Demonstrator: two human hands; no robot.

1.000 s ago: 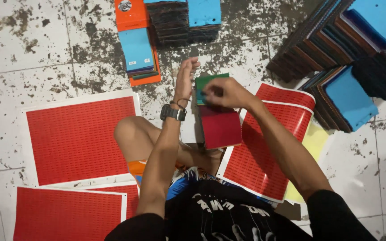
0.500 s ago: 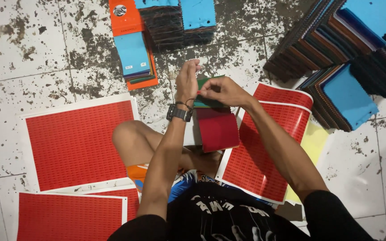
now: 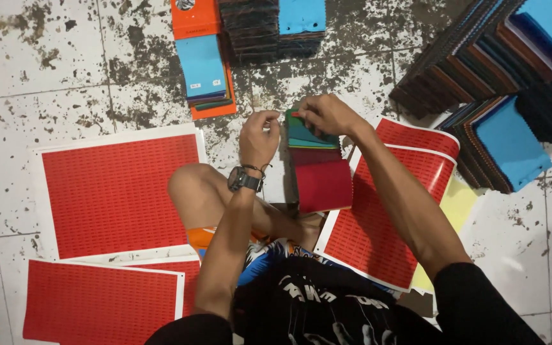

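Worn white floor tiles (image 3: 52, 76), speckled with dark stains and crossed by grout lines, fill our only view, the head camera looking straight down. We see the left hand (image 3: 258, 137), a watch (image 3: 241, 180) on its wrist, with fingers curled, pinching the left edge of a small stack of fabric swatches (image 3: 317, 169). The right hand (image 3: 328, 115) is closed on the stack's top edge, where the green and teal pieces show; a dark red swatch hangs below the grip, over the raised knee. Left of the grip lie red label sheets (image 3: 116, 191) flat on the tiles; more lie right of it, under the forearm. Above the grip sits an orange swatch book (image 3: 202, 57), and up to the right rows of dark swatch piles (image 3: 487, 76) topped with blue.
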